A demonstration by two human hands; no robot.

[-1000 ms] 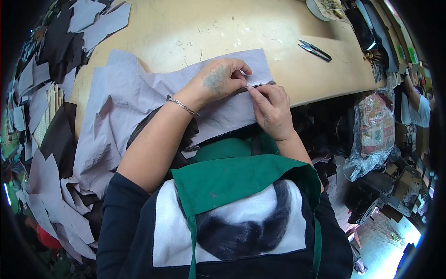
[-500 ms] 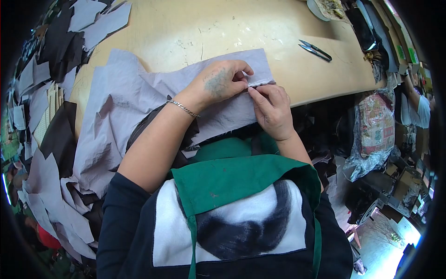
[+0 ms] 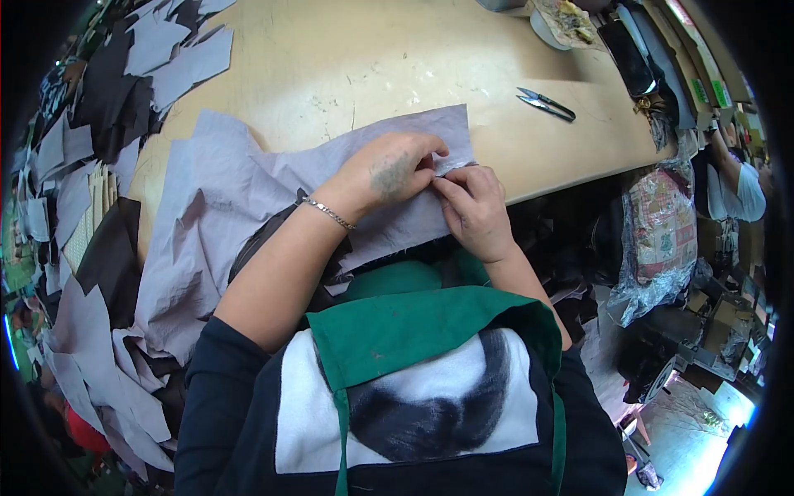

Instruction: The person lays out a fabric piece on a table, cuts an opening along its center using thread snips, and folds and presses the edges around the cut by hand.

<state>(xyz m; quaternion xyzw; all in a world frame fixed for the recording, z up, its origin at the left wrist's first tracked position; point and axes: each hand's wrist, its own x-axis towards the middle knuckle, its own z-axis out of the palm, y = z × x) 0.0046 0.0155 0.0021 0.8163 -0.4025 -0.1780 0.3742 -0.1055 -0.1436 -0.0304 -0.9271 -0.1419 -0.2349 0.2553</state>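
A large piece of greyish-mauve fabric [image 3: 207, 178] lies creased across the front of the table and hangs over its near edge. My left hand [image 3: 393, 169], with a bracelet [image 3: 329, 213] at its wrist, pinches the fabric near its right end. Just beside it, my right hand [image 3: 475, 207] grips the same fabric at a seam, thumb and forefinger pressed together. The two sets of fingertips almost meet. Whatever small detail lies between them is hidden. Dark fabric [image 3: 263, 236] shows beneath my left forearm.
Thread snips [image 3: 546, 105] lie on the table [image 3: 430, 50] to the right. A bowl [image 3: 546, 31] sits at the far right. Grey and dark fabric pieces [image 3: 107, 91] pile up on the left. A plastic-wrapped bundle [image 3: 662, 223] stands right of the table, near another person's arm [image 3: 724, 157].
The whole view has shifted slightly, so table and hands appear a little lower. Both hands keep their pinch on the fabric, with the right hand's fingers a little more curled over the seam.
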